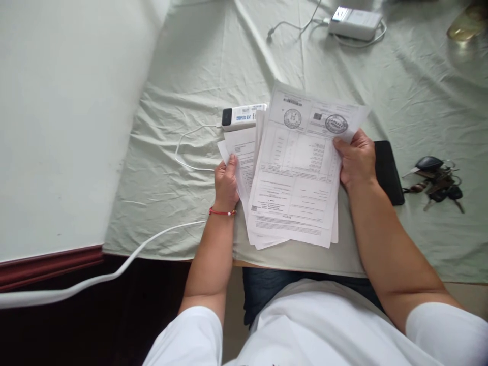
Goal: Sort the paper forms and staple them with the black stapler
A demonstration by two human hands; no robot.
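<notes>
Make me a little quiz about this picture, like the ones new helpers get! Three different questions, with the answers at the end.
1. What does the right hand hold?
A. a white rectangular power bank
B. printed white paper sheets
C. a long white cable

2. True or false: a thin red string bracelet circles the wrist of the left hand.

3. Fill in the missing word, from the person's own side: the bunch of dark and metal keys lies to the ____ of the flat black rectangular device.

Key: 1. B; 2. true; 3. right
</notes>
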